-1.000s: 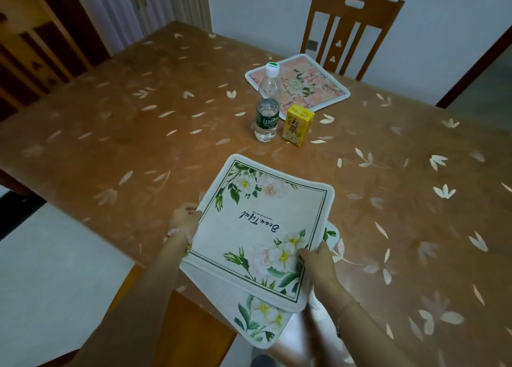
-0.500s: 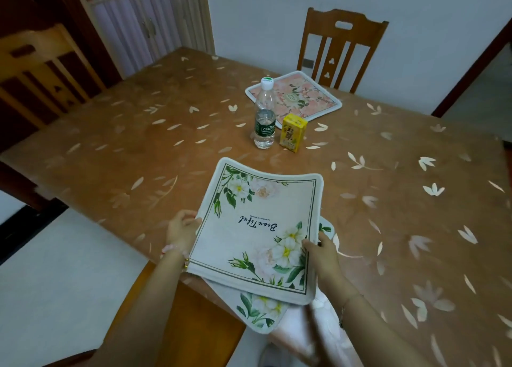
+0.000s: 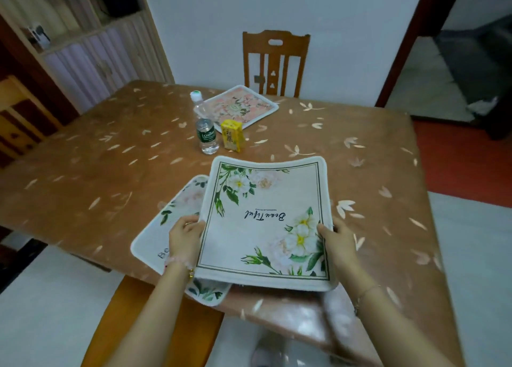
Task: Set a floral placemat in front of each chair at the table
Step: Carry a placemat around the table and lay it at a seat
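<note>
I hold a white floral placemat (image 3: 263, 222) with green leaves and script lettering above the near table edge. My left hand (image 3: 184, 235) grips its left side and my right hand (image 3: 336, 237) grips its right side. A second white floral placemat (image 3: 166, 228) lies on the table beneath it, skewed and sticking out to the left and over the near edge. A pink floral placemat (image 3: 241, 107) lies at the far side in front of a wooden chair (image 3: 274, 61).
A water bottle (image 3: 205, 128) and a yellow juice carton (image 3: 232, 135) stand mid-table on the brown petal-print tablecloth (image 3: 110, 158). Another wooden chair (image 3: 19, 122) is at the left. A chair seat (image 3: 155, 319) sits under the near edge. A doorway opens at the right.
The held placemat has shifted to the right, uncovering more of the placemat lying under it. My view has swung right and lifted, showing the far chair and doorway.
</note>
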Demonstrator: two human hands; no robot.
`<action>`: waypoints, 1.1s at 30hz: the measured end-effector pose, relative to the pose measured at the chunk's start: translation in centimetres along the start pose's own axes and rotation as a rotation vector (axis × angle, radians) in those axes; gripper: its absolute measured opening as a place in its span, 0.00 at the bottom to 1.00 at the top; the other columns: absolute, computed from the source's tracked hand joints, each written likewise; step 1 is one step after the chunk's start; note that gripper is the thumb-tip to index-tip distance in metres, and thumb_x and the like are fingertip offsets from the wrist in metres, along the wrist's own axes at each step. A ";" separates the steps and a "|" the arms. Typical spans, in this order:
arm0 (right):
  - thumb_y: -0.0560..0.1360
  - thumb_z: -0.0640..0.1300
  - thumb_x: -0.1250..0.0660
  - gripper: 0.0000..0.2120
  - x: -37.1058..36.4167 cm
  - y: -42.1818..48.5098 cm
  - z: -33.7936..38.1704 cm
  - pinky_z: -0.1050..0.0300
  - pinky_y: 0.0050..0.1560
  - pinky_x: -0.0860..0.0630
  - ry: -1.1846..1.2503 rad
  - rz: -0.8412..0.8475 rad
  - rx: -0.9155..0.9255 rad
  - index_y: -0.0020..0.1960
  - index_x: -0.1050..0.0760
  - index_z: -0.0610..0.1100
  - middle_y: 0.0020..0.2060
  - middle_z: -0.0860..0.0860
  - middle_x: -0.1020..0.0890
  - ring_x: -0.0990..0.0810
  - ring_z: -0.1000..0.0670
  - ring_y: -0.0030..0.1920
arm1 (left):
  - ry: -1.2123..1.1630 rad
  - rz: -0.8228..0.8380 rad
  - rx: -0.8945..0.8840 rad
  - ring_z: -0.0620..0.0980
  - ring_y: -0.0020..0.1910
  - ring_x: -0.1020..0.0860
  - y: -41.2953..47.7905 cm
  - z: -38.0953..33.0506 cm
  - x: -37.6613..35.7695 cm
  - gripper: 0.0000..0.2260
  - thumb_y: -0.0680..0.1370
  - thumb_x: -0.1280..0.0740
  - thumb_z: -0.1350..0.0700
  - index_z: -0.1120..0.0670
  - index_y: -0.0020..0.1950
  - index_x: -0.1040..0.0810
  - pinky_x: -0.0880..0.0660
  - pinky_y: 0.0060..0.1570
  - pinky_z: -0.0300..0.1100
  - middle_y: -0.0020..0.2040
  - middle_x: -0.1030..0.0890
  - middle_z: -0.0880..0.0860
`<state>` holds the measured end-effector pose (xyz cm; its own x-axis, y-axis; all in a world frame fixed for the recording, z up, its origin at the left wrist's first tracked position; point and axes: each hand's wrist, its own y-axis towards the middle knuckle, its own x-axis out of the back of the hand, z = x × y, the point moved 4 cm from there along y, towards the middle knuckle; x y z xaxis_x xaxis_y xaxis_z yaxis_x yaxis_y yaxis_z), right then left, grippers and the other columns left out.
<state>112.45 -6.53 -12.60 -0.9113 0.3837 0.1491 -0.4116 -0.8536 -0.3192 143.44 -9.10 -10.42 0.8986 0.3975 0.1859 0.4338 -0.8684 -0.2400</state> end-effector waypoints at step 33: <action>0.74 0.35 0.37 0.07 68.3 11.2 -6.4 0.58 0.36 0.25 0.162 -0.691 -0.036 0.46 0.23 0.45 0.39 0.48 0.18 0.20 0.50 0.37 | 0.030 0.625 -0.068 0.43 0.33 0.28 -32.1 -1.9 -68.5 0.04 0.73 0.34 0.66 0.61 0.47 0.24 0.33 0.24 0.21 0.34 0.24 0.49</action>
<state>45.54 12.36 -11.96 -0.4300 0.8830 0.1880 -0.8929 -0.3853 -0.2328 67.80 -9.04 -13.62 0.9784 -0.1986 0.0567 -0.1786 -0.9514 -0.2510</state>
